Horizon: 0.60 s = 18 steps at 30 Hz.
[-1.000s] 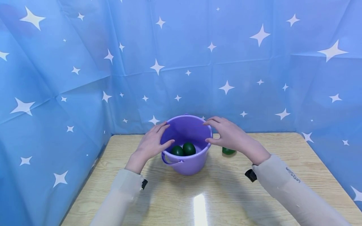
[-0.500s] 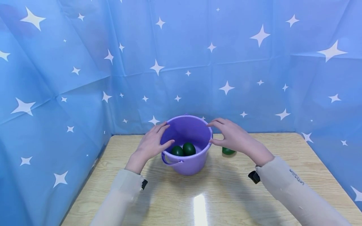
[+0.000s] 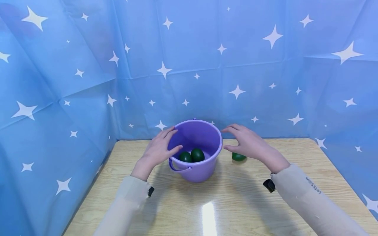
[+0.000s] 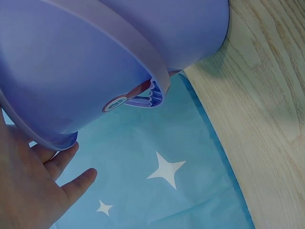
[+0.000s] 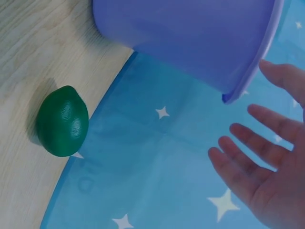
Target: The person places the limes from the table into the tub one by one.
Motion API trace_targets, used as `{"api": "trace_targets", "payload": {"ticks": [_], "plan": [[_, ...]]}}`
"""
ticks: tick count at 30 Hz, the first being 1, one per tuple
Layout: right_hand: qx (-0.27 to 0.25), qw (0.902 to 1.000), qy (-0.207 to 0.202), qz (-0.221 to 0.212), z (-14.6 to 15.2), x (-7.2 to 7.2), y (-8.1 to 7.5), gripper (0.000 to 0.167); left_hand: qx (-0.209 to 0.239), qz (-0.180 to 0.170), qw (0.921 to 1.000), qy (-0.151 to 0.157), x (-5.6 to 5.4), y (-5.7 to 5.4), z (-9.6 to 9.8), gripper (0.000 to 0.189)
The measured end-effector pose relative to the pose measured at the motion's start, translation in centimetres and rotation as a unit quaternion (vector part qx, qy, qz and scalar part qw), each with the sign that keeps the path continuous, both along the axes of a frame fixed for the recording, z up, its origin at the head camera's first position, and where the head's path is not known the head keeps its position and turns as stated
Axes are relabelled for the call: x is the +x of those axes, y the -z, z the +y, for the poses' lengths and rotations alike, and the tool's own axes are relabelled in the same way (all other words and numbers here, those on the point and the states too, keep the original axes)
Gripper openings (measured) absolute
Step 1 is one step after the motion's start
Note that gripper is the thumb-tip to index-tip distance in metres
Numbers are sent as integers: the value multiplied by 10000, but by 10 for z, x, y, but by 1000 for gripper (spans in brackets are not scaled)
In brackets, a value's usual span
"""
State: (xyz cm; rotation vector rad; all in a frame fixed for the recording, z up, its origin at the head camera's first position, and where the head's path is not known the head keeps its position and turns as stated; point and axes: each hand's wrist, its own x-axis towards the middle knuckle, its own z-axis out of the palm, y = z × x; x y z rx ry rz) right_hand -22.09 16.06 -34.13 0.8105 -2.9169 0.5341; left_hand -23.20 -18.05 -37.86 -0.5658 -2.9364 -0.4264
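Observation:
A purple bucket [image 3: 209, 164] stands on the table, mouth tilted toward the head camera. Two dark green avocado-like fruits [image 3: 197, 155] lie inside it. My left hand [image 3: 156, 147] is at the bucket's left rim, fingers spread and loosely bent. In the left wrist view its fingertips are right at the rim, which covers part of the hand. Right of the bucket, my right hand [image 3: 251, 142] hangs with parted fingers, holding nothing. In the head view it partly covers a third green fruit [image 5: 63, 121], rounded with a pointed end, lying on the table.
The wooden table [image 3: 165, 209] meets a blue star-printed cloth [image 3: 189, 49] at its back and sides. The bucket's handle [image 3: 178, 168] hangs down at its front left. A bright glare patch [image 3: 209, 218] lies on the table near the front.
My right hand has moved right, away from the bucket's rim, so a gap now shows between them. The left hand, the bucket and the fruits stay put.

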Motion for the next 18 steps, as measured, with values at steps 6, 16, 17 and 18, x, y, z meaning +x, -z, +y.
{"api": "trace_targets", "payload": {"ticks": [6,16,17,18], "plan": [[34,10000,-7,16,6,-4,7,56,56,66,10000,28,0,0,-1,76],[40,10000,61,24,16,-8,19,57,93,59,9999,52,0,0,0,76],[36,10000,47,36,16,-8,19,57,85,57,9999,50,0,0,0,77],[31,10000,62,28,17,-9,20,57,79,55,9999,47,0,0,0,76]]}}
